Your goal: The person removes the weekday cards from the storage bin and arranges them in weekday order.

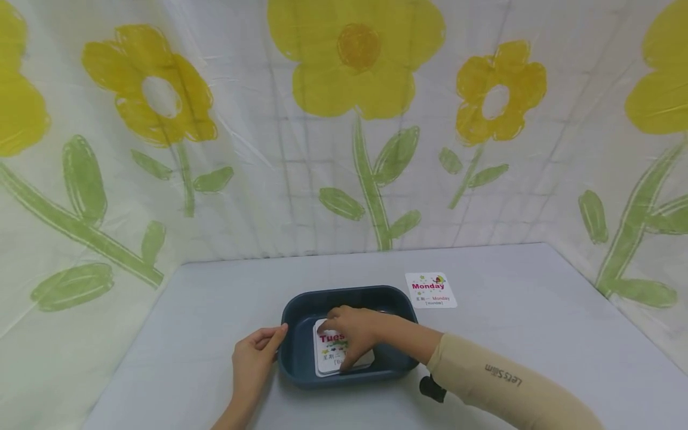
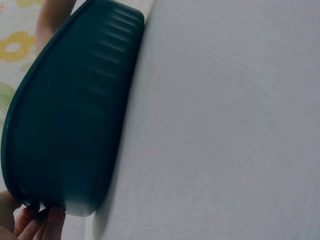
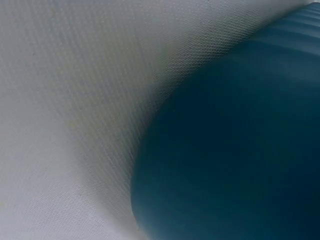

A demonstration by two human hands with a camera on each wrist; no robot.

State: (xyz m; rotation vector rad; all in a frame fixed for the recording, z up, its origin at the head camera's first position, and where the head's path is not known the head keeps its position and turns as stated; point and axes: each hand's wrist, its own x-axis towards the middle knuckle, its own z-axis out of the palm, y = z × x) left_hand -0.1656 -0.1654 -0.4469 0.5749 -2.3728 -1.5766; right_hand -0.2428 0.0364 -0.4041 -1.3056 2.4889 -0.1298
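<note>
Tuesday flashcard (image 1: 326, 353) is sitting in the dark blue bin (image 1: 297, 352), and we've got the right hand (image 1: 357, 331) arched over it, arm crossing the right rim. Thumb's spread from the fingers along the card; we can't tell if they're pinching it. Left hand (image 1: 255, 355) pinches the bin's left end, and only the left wrist cam shows us fingertips (image 2: 55, 220) against the outer wall.

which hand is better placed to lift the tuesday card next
Likely the right hand: it is inside the bin, right over the Tuesday card. The left hand grips the bin's left end, so it seems better suited to steadying.
</note>
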